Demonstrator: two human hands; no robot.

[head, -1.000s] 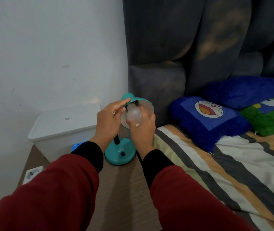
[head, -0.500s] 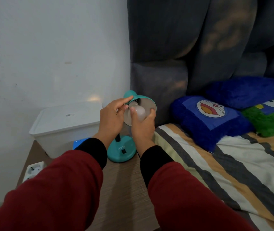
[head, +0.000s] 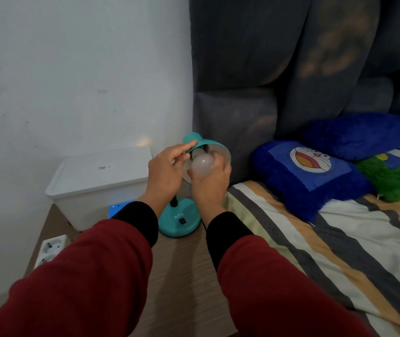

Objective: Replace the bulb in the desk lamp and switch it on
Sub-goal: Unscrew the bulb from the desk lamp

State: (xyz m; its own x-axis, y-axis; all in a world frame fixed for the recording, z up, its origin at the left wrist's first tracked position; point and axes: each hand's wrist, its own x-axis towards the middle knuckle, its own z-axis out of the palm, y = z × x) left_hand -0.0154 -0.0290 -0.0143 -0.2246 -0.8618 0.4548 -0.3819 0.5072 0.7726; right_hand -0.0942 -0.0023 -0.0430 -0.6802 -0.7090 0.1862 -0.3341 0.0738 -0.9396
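A teal desk lamp stands on the bedside table, its round base (head: 179, 221) carrying a black switch. Its shade (head: 214, 147) tilts toward me. My left hand (head: 167, 172) grips the left edge of the shade, thumb on top. My right hand (head: 210, 182) holds a white, unlit bulb (head: 202, 164) from below, right at the mouth of the shade. The bulb's neck points into the shade; its socket end is hidden by my fingers.
A white lidded plastic box (head: 97, 183) sits behind the lamp against the wall, with a blue item (head: 118, 209) beside it. A white power strip (head: 50, 249) lies at the table's left edge. The bed with striped sheet (head: 327, 239) and blue cartoon pillow (head: 308, 171) is to the right.
The bulb has come out a little from the shade toward me, and my right hand has turned around it. My left hand stays on the shade.
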